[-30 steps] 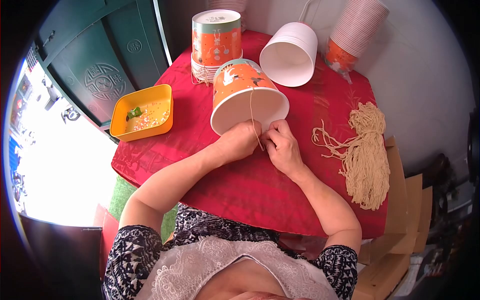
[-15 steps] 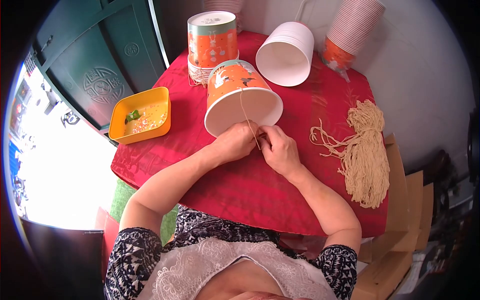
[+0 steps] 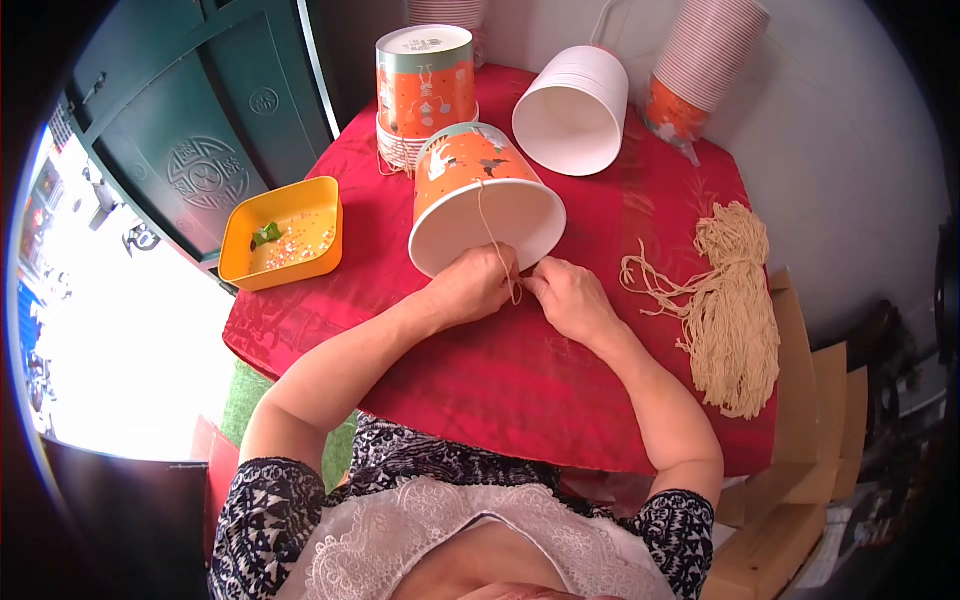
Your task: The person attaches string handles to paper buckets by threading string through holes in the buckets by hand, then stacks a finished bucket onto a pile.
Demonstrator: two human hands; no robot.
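Observation:
An orange patterned paper bucket lies tilted on the table with its white open mouth toward me. From a spot near its rim a thin beige string runs down across the mouth to my hands. My left hand is closed on the string just below the rim, and a small loop hangs beside its fingers. Close to its right, my right hand pinches the string between thumb and forefinger. A short gap separates the two hands. The fingertips partly hide the string.
A bundle of beige strings lies at the right. At the left stands a yellow tray with small beads and something green. Behind are an upturned bucket stack, white buckets on their side and a leaning stack. Cardboard boxes flank the red-covered table.
My right hand has moved slightly right and down, apart from the left hand. A small string loop now shows beside my left fingers. The bucket has hardly moved.

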